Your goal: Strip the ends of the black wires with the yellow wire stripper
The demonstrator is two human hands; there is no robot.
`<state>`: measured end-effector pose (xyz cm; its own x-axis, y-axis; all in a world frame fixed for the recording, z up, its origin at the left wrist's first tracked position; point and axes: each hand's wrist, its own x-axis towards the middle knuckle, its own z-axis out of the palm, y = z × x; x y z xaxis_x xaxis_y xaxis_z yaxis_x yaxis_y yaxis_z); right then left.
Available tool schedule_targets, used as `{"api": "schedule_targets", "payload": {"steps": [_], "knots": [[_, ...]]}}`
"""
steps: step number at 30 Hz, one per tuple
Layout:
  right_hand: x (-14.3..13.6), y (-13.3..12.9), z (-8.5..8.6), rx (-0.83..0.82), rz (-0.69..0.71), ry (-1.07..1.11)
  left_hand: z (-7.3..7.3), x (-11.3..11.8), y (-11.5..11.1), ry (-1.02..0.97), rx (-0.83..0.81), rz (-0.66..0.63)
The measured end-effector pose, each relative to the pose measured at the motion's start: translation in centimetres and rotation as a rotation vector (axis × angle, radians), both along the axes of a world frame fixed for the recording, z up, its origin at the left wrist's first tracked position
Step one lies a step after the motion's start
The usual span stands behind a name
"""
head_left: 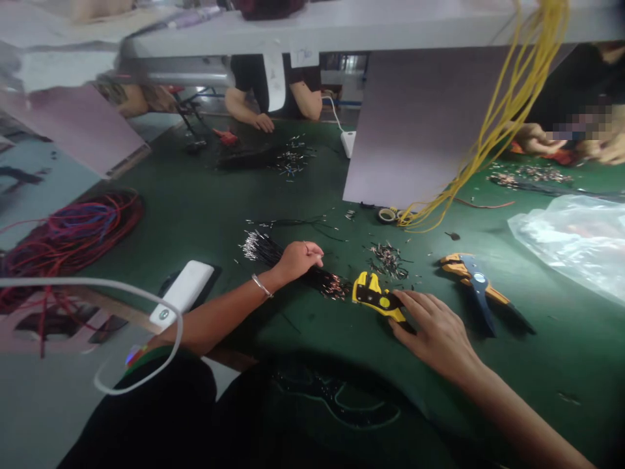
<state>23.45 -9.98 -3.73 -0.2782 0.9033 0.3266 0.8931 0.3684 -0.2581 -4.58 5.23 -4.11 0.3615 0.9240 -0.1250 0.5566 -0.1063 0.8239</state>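
Note:
My right hand (434, 326) is wrapped round a yellow-and-black wire stripper (374, 296), its jaws pointing away to the left. My left hand (299, 257) is closed, fingers pressed together, above a bundle of black wires (268, 249); whatever is between the fingertips is too small to make out. The bundle lies slantwise on the green table. Silvery tips (251, 245) show at its far left end and bare copper ends (334, 286) at the near right end, close to the stripper's jaws.
Black wire offcuts (388, 259) lie beyond the stripper. Right are a blue-and-orange wire stripper (476, 286) and a plastic bag (576, 241). Yellow wires (508, 117) hang from the shelf (371, 26). A white power bank (183, 293) and red wire coils (83, 228) lie left. Other people sit across.

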Motion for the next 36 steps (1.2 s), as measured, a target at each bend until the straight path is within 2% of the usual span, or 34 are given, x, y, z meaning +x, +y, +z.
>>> {"api": "schedule_targets", "payload": {"steps": [11,18,23,29,33,36], "knots": [[-2.2,0.5,-1.0,-0.003,0.016,0.153,0.6,-1.5,-2.5,-0.048,-0.073,0.099],[-2.4,0.6,-1.1,-0.038,0.003,0.196,0.7,-2.8,-2.2,-0.148,-0.161,0.119],[-3.3,0.7,-0.5,-0.059,-0.025,0.252,0.9,-2.9,-1.3,-0.259,-0.248,0.173],[-4.4,0.9,-0.1,-0.021,0.037,0.151,1.3,-2.3,-1.1,-0.383,-0.319,0.159],[-4.6,0.8,-0.4,-0.057,0.058,0.047,1.8,-1.8,-1.7,-0.428,-0.382,0.149],[-4.6,0.7,0.2,-0.105,0.079,-0.015,2.1,-1.1,-2.4,-0.479,-0.443,0.095]]}}
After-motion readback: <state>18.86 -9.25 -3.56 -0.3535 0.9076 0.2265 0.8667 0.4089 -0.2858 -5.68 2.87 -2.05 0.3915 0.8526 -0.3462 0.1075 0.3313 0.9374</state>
